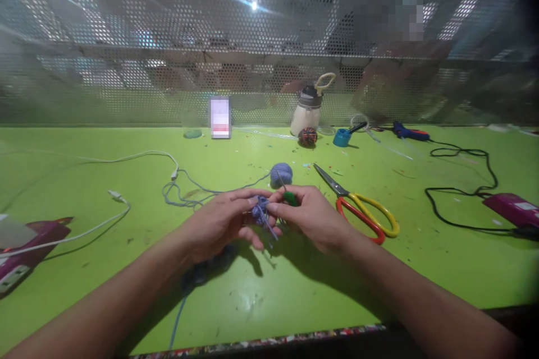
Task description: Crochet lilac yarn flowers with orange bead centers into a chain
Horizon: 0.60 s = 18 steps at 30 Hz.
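Observation:
My left hand (225, 219) pinches a small purple-blue crochet piece (260, 210) between thumb and forefinger, with its lower fingers curled beneath. On the piece's other side, the fingertips of my right hand (309, 213) press against it. A green-handled crochet hook (289, 197) is tucked in my right hand, its thin metal shaft pointing up and away from the piece. Loose yarn ends hang below the piece. Just beyond my hands lies a purple-blue yarn ball (281, 175), its strand trailing left in loops. A dark bluish item, partly hidden, lies under my left wrist.
Scissors (357, 207) with red and yellow handles lie right of my hands. Farther back stand a phone (220, 118), a bottle (306, 112), a dark multicoloured ball (307, 137) and a blue pot (342, 137). Cables and purple power strips (514, 209) flank the green table (337, 291).

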Tool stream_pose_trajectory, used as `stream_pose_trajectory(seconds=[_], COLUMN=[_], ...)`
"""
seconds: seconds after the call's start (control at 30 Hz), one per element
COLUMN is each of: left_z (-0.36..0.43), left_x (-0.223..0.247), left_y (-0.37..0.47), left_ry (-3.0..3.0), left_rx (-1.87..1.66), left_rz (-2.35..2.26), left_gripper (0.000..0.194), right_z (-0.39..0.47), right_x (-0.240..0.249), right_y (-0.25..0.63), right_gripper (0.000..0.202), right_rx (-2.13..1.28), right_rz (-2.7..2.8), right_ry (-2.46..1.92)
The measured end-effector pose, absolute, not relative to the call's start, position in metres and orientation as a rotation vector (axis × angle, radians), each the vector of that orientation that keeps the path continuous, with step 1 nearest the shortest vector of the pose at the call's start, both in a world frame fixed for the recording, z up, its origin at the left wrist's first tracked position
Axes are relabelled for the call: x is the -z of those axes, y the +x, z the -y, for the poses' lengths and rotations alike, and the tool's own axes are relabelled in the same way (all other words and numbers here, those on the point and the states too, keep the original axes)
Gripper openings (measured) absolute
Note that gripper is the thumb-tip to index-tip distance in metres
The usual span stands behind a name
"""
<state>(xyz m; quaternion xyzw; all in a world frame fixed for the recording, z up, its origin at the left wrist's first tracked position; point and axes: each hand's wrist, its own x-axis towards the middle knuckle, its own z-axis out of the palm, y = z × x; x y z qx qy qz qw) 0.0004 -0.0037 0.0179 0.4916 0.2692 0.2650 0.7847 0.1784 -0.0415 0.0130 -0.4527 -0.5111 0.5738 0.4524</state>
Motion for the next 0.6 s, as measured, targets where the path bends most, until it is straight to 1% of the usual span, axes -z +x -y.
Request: stream_pose_trajectory(seconds=[0.1,0.2,0.3,0.43,0.6], left_z=[0.003,0.003,0.002,0.003,0.005], left_x=[-0.018,-0.016,-0.014,-0.012,-0.011], left_y=[0.002,0.002,0.003,0.003,0.001], left_ry=[1.067,1.071,1.064,1.06,1.175], left_rx=[-0.579,-0.58,-0.617,-0.676,-0.676], left_rz=[-0.573,-0.542,-0.542,-0.58,-0.612], left_gripper=[0.024,0.024,0.024,0.021,0.023], right_z=[0.041,0.043,0.046,0.049,0.05], right_x=[-0.015,-0.023,-0.031,-0.03,-0.022], right_y=[0.181,0.181,0.183,0.183,0.177], right_gripper=[0.024,0.014,0.007,0.007,0.009], right_rx=[-1.382,-1.274,-1.089,-0.886,-0.729], right_rz=[1.282,1.374,1.525,1.707,1.784], right_ry=[-1.144,-1.24,-1.358,-1.459,-1.451])
